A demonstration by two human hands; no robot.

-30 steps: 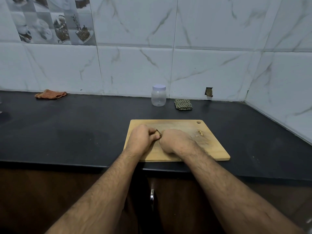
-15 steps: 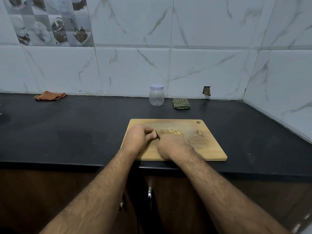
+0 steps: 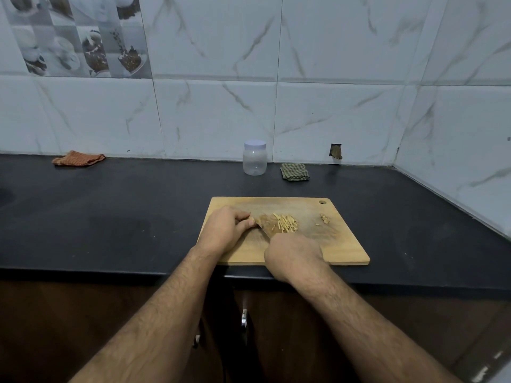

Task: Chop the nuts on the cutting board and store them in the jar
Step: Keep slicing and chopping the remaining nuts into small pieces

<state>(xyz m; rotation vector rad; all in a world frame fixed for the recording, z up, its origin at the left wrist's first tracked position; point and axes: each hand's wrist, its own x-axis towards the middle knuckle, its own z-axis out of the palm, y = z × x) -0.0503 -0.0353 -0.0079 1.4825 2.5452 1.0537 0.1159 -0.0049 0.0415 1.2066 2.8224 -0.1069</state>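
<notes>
On my black countertop (image 3: 110, 217) an orange cloth (image 3: 78, 158) lies crumpled at the back edge, far to my left. A green checked cloth (image 3: 294, 171) sits folded near the back edge too, below a small hole in the wall tile (image 3: 336, 152).

White marble-look wall tiles (image 3: 215, 117), black countertop (image 3: 110, 211), seemingly dim light.

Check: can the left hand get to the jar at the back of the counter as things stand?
Probably yes. The jar stands alone by the wall, lid on, with bare counter between it and the cutting board. But the left hand is busy holding nuts beside the knife, so it must let go first.
</notes>
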